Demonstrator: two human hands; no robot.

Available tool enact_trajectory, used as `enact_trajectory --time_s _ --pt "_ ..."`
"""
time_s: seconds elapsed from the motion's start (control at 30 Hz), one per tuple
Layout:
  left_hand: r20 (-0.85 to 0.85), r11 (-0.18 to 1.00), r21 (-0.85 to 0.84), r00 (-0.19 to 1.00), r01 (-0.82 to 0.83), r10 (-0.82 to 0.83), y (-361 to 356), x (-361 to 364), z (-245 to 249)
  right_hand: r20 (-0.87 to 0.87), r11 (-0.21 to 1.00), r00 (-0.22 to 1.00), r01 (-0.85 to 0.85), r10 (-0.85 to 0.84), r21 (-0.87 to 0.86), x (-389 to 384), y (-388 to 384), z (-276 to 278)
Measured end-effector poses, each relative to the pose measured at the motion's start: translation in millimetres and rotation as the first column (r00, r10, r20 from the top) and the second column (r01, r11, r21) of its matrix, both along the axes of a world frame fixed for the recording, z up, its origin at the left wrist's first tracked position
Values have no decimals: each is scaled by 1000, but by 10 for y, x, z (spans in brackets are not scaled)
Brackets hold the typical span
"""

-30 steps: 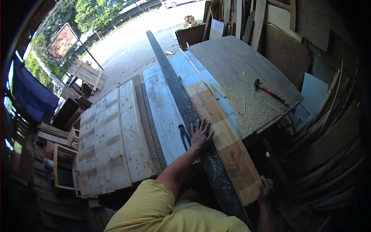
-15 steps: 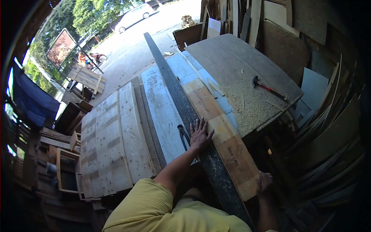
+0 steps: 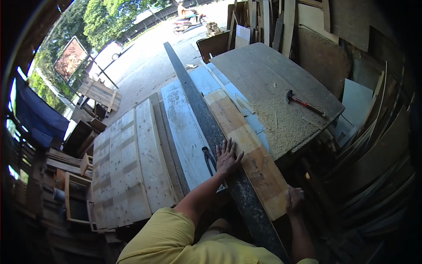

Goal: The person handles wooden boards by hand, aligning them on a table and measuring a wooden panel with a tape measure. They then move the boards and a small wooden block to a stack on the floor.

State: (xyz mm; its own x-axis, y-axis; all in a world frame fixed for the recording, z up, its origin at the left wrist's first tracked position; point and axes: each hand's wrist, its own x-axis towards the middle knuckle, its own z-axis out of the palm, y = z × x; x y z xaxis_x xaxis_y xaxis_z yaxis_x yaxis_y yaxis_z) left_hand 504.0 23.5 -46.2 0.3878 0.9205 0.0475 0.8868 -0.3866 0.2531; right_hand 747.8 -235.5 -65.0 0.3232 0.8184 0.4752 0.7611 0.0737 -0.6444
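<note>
Your left hand (image 3: 228, 157) pressed, fingers spread, on the long dark grey plank (image 3: 206, 119) while your right hand (image 3: 294, 199) curled round the near corner of the tan patchwork board (image 3: 246, 145), which overhung the pale bench (image 3: 184, 127) at its near edge, so slackening could have tipped it.

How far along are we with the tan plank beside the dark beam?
Done: the tan plank lies flat against the dark beam. In hand: the left hand presses the beam, the right hand grips the plank's near end. Left: hammer and pincers lie untouched.
</note>
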Motion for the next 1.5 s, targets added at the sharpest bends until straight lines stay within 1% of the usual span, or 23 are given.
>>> enact_trajectory --time_s 0.27,0.47,0.57,0.63,0.77,1.03,1.27,1.33,1.4,1.47,1.5 --pt "56 1000 -5 998 -7 7 -14 9 -3 5 1000 1000 20 -20 25 -69 243 10" --pt "58 1000 3 998 -3 3 -1 -2 -34 1 999 1000 29 -29 18 -124 470 -1" --pt "56 1000 12 998 -4 4 2 -9 -50 16 998 999 41 -42 51 -158 611 -11" --pt "59 1000 2 998 -2 2 -10 -7 -27 51 997 997 62 -64 39 -185 699 -4" --pt "81 1000 0 997 6 -6 -12 -13 -11 57 996 996 72 -74 44 -221 882 -30" --pt "74 1000 -16 997 7 -5 -10 -17 13 122 995 988 94 -92 -11 -311 1269 -13" --pt "91 1000 -26 996 15 -13 -12 -18 48 84 996 992 92 -90 -15 -375 1686 -98" --pt "73 1000 -3 997 19 -19 1 -13 12 103 994 989 105 -108 27 -387 1811 -130" --pt "89 1000 -22 996 13 -11 -11 -13 43 95 994 989 111 -111 14 -411 1911 -128" --pt "73 1000 -23 997 9 -8 -5 -8 44 89 994 990 113 -113 3 -442 2037 -142" --pt "58 1000 -25 998 8 -7 -1 -9 48 93 992 988 120 -122 33 -461 2113 -184"
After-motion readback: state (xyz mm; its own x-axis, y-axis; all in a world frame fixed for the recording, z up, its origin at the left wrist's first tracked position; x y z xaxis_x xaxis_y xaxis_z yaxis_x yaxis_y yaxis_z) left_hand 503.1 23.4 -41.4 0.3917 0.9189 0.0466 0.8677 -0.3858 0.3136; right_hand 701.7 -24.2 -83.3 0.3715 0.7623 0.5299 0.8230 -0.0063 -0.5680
